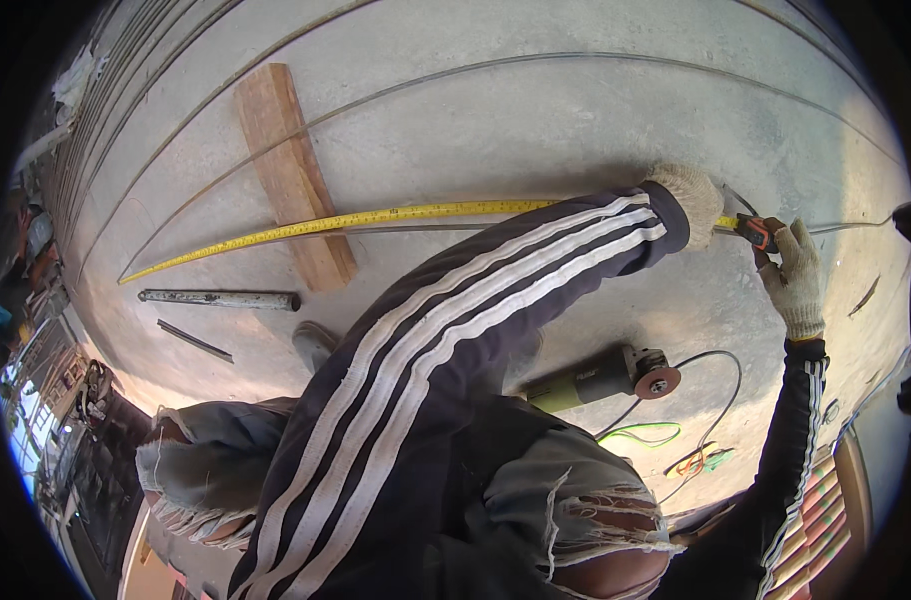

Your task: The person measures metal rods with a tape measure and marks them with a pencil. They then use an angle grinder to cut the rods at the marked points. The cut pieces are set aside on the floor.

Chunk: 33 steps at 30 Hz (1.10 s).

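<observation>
My right hand (797,278), in a knitted work glove, is closed around an orange and black tape measure (758,233). The yellow blade (375,215) runs far to the left along the floor, crossing over a wooden plank (293,185). Close beside the blade lies a thin metal rod (415,228), partly hidden by my left sleeve. My left arm reaches across to the right, and my left hand (687,205), gloved too, is over the blade and rod just left of the tape case. Its fingers are hidden. A thin dark piece (740,199) shows between the hands.
An angle grinder (600,378) with a reddish disc lies by my knee, its cord looping right. A metal pipe (220,299) and a short dark bar (195,341) lie at left. Several long rods (165,60) curve along the far left, and one long rod (535,62) crosses the far floor.
</observation>
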Motion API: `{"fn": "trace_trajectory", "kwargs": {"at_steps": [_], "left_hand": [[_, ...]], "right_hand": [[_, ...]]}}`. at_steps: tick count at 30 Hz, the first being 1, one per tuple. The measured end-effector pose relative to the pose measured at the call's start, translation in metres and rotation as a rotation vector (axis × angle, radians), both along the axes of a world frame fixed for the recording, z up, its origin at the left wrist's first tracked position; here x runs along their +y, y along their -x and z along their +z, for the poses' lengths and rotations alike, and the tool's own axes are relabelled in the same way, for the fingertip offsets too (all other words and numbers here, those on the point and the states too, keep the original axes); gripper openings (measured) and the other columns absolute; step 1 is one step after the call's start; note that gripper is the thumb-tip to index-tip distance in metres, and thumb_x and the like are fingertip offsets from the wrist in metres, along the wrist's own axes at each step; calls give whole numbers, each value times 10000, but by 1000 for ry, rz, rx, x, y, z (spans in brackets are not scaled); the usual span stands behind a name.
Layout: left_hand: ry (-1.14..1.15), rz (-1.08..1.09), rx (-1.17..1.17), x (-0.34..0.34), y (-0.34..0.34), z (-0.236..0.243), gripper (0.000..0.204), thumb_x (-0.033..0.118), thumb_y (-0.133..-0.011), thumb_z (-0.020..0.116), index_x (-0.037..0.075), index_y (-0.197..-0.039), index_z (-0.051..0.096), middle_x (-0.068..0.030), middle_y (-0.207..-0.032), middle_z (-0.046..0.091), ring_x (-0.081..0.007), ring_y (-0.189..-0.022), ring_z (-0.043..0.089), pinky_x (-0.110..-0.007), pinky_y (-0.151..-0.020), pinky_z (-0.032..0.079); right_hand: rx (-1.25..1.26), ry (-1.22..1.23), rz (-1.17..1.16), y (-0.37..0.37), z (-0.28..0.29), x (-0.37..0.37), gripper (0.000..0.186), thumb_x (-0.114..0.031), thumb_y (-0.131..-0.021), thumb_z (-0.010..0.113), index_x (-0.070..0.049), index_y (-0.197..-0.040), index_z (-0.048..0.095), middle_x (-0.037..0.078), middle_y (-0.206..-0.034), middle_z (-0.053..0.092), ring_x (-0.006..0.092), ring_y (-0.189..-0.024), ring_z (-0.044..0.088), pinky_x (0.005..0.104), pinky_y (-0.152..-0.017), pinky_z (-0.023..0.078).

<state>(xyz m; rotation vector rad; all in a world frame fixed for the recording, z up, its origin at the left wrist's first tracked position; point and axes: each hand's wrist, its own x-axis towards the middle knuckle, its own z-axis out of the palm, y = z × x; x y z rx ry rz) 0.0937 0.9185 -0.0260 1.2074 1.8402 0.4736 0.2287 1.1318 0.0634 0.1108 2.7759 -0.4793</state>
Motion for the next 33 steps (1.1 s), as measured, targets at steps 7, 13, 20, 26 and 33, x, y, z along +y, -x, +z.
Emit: {"fn": "trace_trajectory", "kwargs": {"at_steps": [7,13,20,26,33], "left_hand": [[70,87,43,-213,74,77,354,228,-987,660,28,-1278,639,-202,-977,734,-343,-799,761,-476,-672,605],[220,220,227,-445,127,146,355,302,-1008,691,53,-1251,622,-184,-910,702,-318,-762,763,-444,-602,616],[335,542,631,-685,147,169,239,265,-1039,657,98,-1210,651,-144,-978,710,-288,-820,758,-426,-670,636],[247,835,860,-793,171,161,292,397,-1092,579,124,-1113,682,-87,-991,715,-261,-937,738,-437,-812,606],[169,935,880,-815,186,146,235,350,-1086,593,138,-1133,683,-67,-1021,716,-273,-1014,720,-447,-851,585]], "right_hand": [[207,-96,91,15,49,5,392,-17,-915,721,-12,-1304,673,166,-1148,673,309,-947,689,390,-851,561],[202,-171,75,45,99,-34,425,-20,-895,753,-21,-1309,657,158,-1091,662,286,-934,659,405,-895,538],[222,-144,85,107,118,-146,288,-19,-861,729,-8,-1137,648,112,-918,581,293,-842,554,421,-894,497],[199,-321,227,143,163,-190,267,-24,-856,729,-2,-1106,638,128,-933,572,324,-846,548,429,-838,495],[191,-183,146,174,171,-224,264,-36,-867,720,-23,-1124,663,115,-903,571,293,-834,597,411,-748,494]]}}
